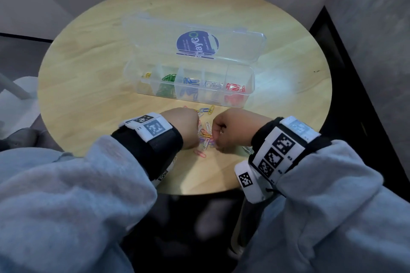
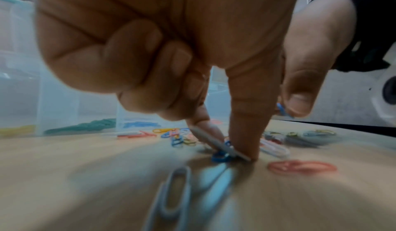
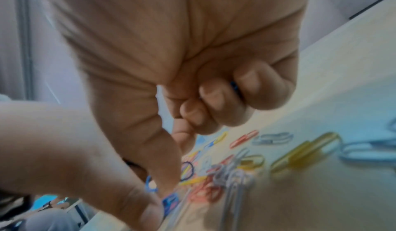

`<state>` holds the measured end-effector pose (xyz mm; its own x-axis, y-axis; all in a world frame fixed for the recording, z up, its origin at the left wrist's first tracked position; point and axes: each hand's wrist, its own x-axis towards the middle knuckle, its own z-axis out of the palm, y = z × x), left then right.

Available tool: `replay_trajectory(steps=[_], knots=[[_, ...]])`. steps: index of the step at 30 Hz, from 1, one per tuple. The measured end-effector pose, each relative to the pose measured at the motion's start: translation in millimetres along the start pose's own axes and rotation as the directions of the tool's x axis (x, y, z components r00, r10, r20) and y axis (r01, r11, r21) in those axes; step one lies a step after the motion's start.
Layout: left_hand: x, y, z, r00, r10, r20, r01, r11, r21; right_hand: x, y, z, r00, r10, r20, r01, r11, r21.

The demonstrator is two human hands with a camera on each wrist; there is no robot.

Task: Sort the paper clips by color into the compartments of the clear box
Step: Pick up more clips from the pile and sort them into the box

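The clear box (image 1: 248, 86) stands open mid-table, its compartments holding yellow, green, blue, white and red clips from left to right. A loose pile of mixed paper clips (image 1: 205, 133) lies between my hands near the front edge. My left hand (image 1: 196, 139) has its fingers curled; in the left wrist view its thumb and index finger (image 2: 244, 133) pinch a blue clip (image 2: 220, 156) on the table, with a white clip lying across it. My right hand (image 1: 216, 143) pinches a blue clip (image 3: 170, 200) and keeps another blue clip (image 3: 234, 86) tucked under its curled fingers.
The box lid (image 1: 199, 35), with a blue sticker, lies flat behind the compartments. The round wooden table (image 1: 88, 68) ends close below my wrists. A dark wall edge runs along the right, and grey furniture stands at the left.
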<state>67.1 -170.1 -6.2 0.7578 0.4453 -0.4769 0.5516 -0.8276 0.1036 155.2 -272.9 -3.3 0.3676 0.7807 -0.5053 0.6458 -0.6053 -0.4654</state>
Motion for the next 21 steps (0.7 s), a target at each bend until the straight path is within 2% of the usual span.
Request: replay_trajectory(steps=[5, 8, 13, 18, 21], knots=[[2, -4, -1, 0.995, 0.001, 0.098, 0.007, 0.996, -0.086, 1, 7, -6, 0.998, 0.044, -0.042, -0.038, 0.991, 0.131], [3, -8, -2, 0.994, 0.012, 0.111, 0.003, 0.990, -0.139, 2, 9, -12, 0.996, 0.055, -0.074, -0.039, 0.980, 0.197], [2, -20, -3, 0.991, 0.046, 0.122, -0.011, 0.962, -0.272, 6, 12, -16, 0.998, 0.061, -0.032, -0.045, 0.929, 0.367], [-1, -35, -21, 0.988, 0.070, 0.134, -0.002, 0.893, -0.450, 11, 9, -15, 0.999, 0.050, 0.005, -0.044, 0.839, 0.542], [-2, -44, -30, 0.983, 0.081, 0.167, 0.038, 0.792, -0.610, 12, 5, -17, 0.999, 0.030, 0.037, -0.047, 0.763, 0.645]])
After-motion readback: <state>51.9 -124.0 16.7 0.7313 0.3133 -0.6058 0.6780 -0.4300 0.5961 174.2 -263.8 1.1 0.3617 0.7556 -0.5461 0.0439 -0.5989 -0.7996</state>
